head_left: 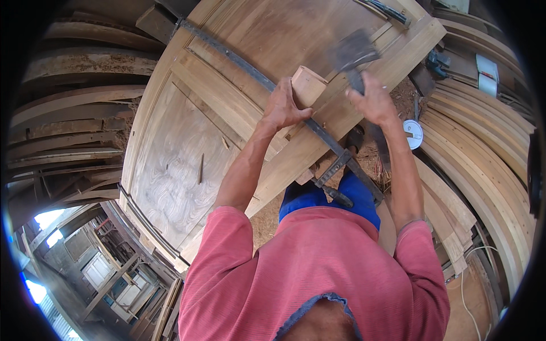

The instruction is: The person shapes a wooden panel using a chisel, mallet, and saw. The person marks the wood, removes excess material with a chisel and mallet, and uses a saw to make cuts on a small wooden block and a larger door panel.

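A wooden panel door (227,108) lies flat in front of me, with a long metal bar clamp (233,58) across it. My left hand (282,105) is closed round a short wooden block (307,86), holding it upright on the door beside the clamp bar. To its right, my right hand (372,100) grips a hammer by the handle, its dark, wide head (355,51) smeared by motion. The hammer head is raised and apart from the block. The clamp's screw handle (339,197) sticks out past the near edge of the door, close to my waist.
Stacked boards (472,148) line the right side, with more planks (85,102) piled at the left. A round white lid or tub (413,134) sits by my right forearm. Wood splinters (201,168) lie on the door. A dark tool (389,11) rests at its far edge.
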A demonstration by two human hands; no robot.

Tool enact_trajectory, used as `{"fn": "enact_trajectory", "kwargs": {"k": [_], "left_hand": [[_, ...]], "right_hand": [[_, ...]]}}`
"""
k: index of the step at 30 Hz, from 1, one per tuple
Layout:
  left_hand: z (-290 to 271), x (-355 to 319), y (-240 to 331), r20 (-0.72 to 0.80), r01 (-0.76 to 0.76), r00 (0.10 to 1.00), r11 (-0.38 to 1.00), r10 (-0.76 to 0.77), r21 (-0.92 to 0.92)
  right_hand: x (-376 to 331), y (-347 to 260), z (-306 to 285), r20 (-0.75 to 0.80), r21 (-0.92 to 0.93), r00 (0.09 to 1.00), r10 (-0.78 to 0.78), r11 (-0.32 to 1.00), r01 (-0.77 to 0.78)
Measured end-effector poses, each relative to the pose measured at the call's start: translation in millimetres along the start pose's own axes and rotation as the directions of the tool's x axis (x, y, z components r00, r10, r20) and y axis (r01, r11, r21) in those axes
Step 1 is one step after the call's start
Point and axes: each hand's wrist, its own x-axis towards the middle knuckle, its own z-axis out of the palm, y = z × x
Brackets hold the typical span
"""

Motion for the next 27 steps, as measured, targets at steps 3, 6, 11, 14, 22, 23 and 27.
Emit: {"fn": "enact_trajectory", "kwargs": {"k": [3,6,11,14,22,23,27], "left_hand": [[1.6,2.0,0.0,0.014,-0.011,1.000,1.000,0.011,0.005],[2.6,0.0,-7.6,-0.026,-0.026,0.999,0.999,0.025,-0.037],[3.7,1.5,-3.8,-0.026,-0.010,1.000,1.000,0.010,0.010],[2.8,4.1,4.8,-0.016,-0.027,1.000,1.000,0.027,0.003],[1.7,0.3,-1.9,-0.037,-0.029,0.999,1.000,0.029,0.004],[0.7,-0.4,-0.5,-0.021,-0.008,1.000,1.000,0.008,0.002],[3.9,0.8,-2.0,-0.044,-0.028,0.999,1.000,0.028,-0.001]], "right_hand": [[-1.7,23.8,7.7,-0.042,-0.189,0.975,-0.218,0.960,0.206],[3.4,9.7,-15.6,-0.128,-0.078,0.981,-0.144,0.988,0.135],[23.5,-14.4,-47.1,-0.164,0.404,0.960,0.229,0.903,-0.147],[23.7,34.1,-2.1,-0.031,-0.284,0.960,-0.277,0.924,0.258],[11.9,10.6,-32.0,-0.007,0.060,1.000,0.008,0.998,-0.008],[14.5,6.2,-39.1,-0.046,0.136,0.996,0.072,0.989,-0.066],[36.7,12.8,-40.0,-0.285,0.095,0.955,0.080,0.994,-0.055]]}}
